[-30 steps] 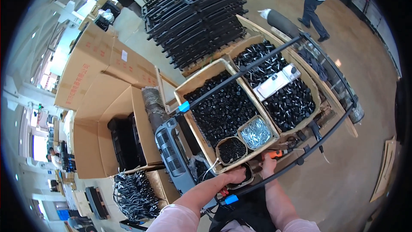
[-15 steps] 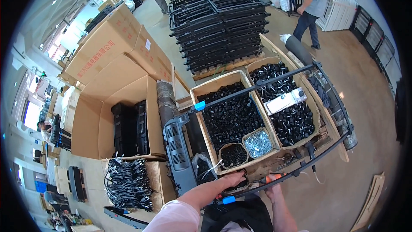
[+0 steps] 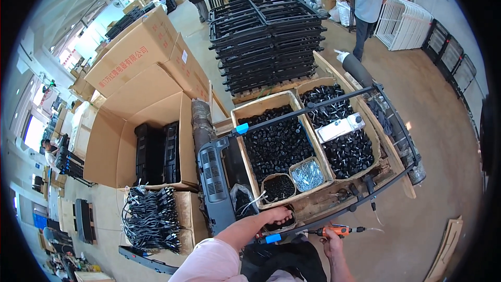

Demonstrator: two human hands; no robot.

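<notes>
Head view: places are told from the knob tray [image 3: 300,195], pale-rimmed and filled with black knobs.
Driver: the power screwdriver [image 3: 340,231] has a bright orange body, a black right end with a thin pale cord and a slender dark shaft to the left; it lies nearly level, off the tray's near right corner.
Right hand: the right hand [image 3: 333,244] is wrapped around the screwdriver's orange body.
Left hand: the left hand [image 3: 280,214], fingers curled, dips into the small bin; whether it pinches anything I cannot tell.
Small bin: the small bin [image 3: 289,227] sits just beside the tray's near edge, with dark contents.
Inside the tray: silver screws [image 3: 308,176] in a near-corner box.
Over the tray: a black frame [image 3: 342,97] with blue clips.
Right of the tray: a second bin of black knobs, bearing a white box [image 3: 340,128].
Left of the tray: bundled black cables [image 3: 151,222].
</notes>
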